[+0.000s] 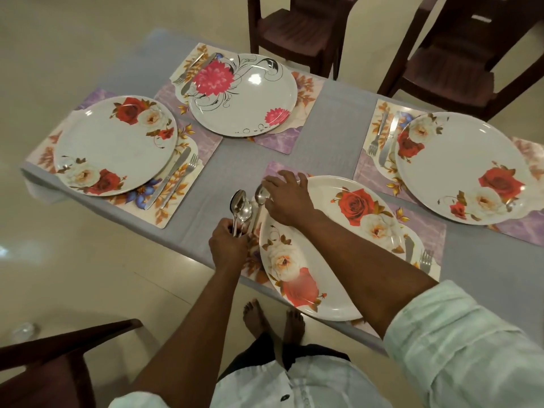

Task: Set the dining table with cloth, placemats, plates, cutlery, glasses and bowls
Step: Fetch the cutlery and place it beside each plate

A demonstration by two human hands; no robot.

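Left hand point(229, 242), lower centre of frame: fingers curled round the handles of a bunch of spoons point(242, 206), bowls upward; count in the bunch cannot be told, at least three. Right hand point(287, 198), just right of it: fingers bent, tips on a single spoon point(260, 198) lying at the left edge of the nearest plate point(329, 254); whether it pinches the spoon or only touches it cannot be told. Plates: four, one per placemat, left to right: rose plate point(114, 145) at centre left, pink-flower plate point(243, 94) at upper centre, the nearest plate at lower centre, rose plate point(468, 169) at right. Placemats: four, floral and lilac; the left one point(179, 198) shows best. Knife-and-fork pairs: three plainly seen, a fork point(426, 260) and part of another piece beside the nearest plate. Cloth point(332, 119): one, grey, covering the table. Chairs: two dark ones at upper right point(297, 28), part of a third at lower left.
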